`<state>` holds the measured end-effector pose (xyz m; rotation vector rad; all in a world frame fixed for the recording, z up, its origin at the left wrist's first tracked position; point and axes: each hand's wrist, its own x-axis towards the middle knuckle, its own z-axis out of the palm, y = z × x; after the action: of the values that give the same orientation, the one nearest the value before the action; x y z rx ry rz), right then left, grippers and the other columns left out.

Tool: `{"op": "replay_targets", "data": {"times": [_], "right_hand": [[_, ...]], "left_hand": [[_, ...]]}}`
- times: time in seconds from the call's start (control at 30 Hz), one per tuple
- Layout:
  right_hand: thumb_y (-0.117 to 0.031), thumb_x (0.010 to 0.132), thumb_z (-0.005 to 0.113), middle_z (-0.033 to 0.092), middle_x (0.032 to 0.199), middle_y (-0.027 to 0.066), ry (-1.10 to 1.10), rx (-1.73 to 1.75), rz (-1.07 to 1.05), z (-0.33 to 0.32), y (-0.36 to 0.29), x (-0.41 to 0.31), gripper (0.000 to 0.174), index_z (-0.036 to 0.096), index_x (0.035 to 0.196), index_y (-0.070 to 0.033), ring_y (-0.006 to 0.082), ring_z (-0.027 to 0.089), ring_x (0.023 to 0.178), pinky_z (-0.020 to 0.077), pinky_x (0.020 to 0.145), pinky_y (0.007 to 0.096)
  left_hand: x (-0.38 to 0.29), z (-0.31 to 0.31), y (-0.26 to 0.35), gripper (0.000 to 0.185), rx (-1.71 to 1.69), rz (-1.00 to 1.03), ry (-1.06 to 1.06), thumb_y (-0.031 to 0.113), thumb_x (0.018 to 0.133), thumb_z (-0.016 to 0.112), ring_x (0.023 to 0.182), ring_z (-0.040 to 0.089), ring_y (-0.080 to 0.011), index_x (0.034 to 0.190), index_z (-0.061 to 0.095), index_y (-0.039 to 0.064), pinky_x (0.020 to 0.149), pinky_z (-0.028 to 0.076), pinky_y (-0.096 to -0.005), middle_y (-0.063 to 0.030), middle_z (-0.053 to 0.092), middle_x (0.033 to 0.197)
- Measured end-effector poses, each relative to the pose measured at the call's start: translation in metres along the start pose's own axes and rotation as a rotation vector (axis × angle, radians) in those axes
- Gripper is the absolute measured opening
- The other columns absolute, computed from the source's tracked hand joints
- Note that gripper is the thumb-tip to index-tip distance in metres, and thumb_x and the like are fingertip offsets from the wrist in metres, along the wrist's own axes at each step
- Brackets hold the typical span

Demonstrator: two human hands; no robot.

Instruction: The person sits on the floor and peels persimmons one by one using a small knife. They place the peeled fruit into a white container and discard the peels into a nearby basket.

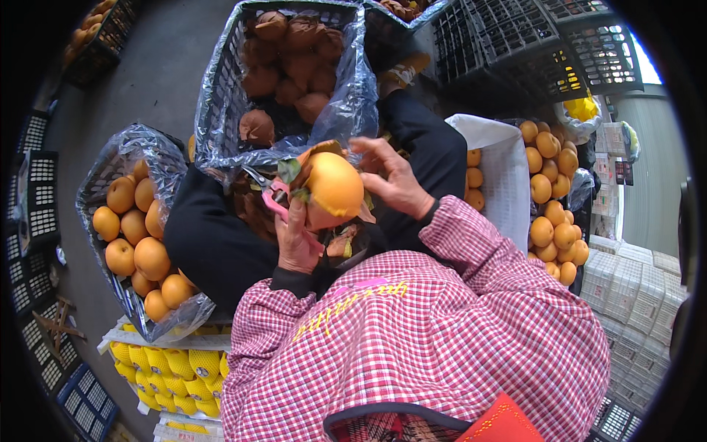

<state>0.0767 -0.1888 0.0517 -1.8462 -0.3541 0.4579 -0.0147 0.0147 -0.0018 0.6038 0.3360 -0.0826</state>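
Observation:
A round orange-brown pear (335, 185) is half bared, with brown paper wrapping around its lower part and behind it. My left hand (298, 237) supports it from below, and small pruning snips with pink handles (274, 198) are held in the same hand, blades pointing up and left. Green leaf bits (288, 170) show beside the blades. My right hand (395, 179) is at the pear's right side, fingers apart and close to its skin and the torn paper; contact is hard to tell. Loose brown paper (259, 212) lies in my lap below.
Ahead stands a plastic-lined black crate (201, 119) of paper-wrapped fruit. Bare pears fill a lined crate (91, 226) at left. A white-lined crate (500, 166) and piled pears (544, 232) are at right. Yellow-netted fruit (177, 364) sits lower left; black crates (497, 44) rise upper right.

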Motion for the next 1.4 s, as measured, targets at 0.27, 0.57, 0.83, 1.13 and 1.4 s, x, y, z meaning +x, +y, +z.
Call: {"op": "replay_targets", "data": {"times": [0.27, 0.57, 0.83, 1.13, 1.4], "right_hand": [[-0.03, 0.079, 0.08, 0.047, 0.14, 0.0121, -0.098, 1.046, 0.252, -0.003, -0.008, -0.018, 0.091, 0.03, 0.153, -0.012, 0.0255, 0.05, 0.13, 0.0424, 0.111, 0.041], [-0.028, 0.066, 0.093, 0.047, 0.136, 0.0147, 0.14, -0.249, -0.239, -0.026, -0.012, -0.024, 0.094, 0.043, 0.143, -0.009, 0.0298, 0.049, 0.128, 0.0424, 0.11, 0.0385], [-0.024, 0.063, 0.092, 0.046, 0.133, 0.0148, 0.186, -0.474, -0.37, -0.012, -0.019, -0.037, 0.094, 0.044, 0.143, -0.015, 0.0347, 0.051, 0.125, 0.0463, 0.106, 0.0388], [-0.044, 0.079, 0.079, 0.056, 0.133, 0.0168, 0.31, 0.649, 0.106, -0.065, -0.011, -0.096, 0.08, 0.046, 0.141, -0.007, 0.0318, 0.062, 0.114, 0.0521, 0.098, 0.0399], [-0.075, 0.086, 0.051, 0.068, 0.103, 0.0216, 0.749, 1.346, 0.16, -0.162, 0.051, -0.2, 0.082, 0.056, 0.13, -0.006, 0.031, 0.07, 0.078, 0.0605, 0.066, 0.0412]], "left_hand": [[-0.002, 0.011, 0.023, 0.043, 0.945, 0.073, 0.134, 0.019, 0.085, 0.081, 0.099, 0.066, -0.0279, 0.117, 0.06, 0.001, 0.089, 0.052, -0.0349, -0.0121, 0.066, 0.116], [-0.016, 0.035, 0.022, 0.071, 1.841, 0.309, -0.119, 0.048, 0.066, 0.088, 0.107, 0.052, -0.0355, 0.112, 0.056, 0.004, 0.092, 0.045, -0.0452, -0.0142, 0.057, 0.113], [-0.018, 0.029, 0.016, 0.044, 1.729, 0.311, -0.137, 0.037, 0.077, 0.083, 0.082, 0.064, -0.0364, 0.099, 0.058, 0.007, 0.069, 0.05, -0.0438, -0.0135, 0.063, 0.085], [-0.01, 0.013, 0.0, 0.019, 1.32, 0.175, -0.129, 0.018, 0.092, 0.071, 0.068, 0.053, -0.0175, 0.096, 0.057, 0.006, 0.067, 0.046, -0.0314, -0.0068, 0.051, 0.074], [0.04, -0.054, -0.075, 0.036, 1.643, -0.436, -0.441, 0.026, 0.09, 0.071, 0.084, 0.061, -0.0297, 0.11, 0.056, 0.001, 0.08, 0.049, -0.0374, -0.016, 0.063, 0.093]]}}
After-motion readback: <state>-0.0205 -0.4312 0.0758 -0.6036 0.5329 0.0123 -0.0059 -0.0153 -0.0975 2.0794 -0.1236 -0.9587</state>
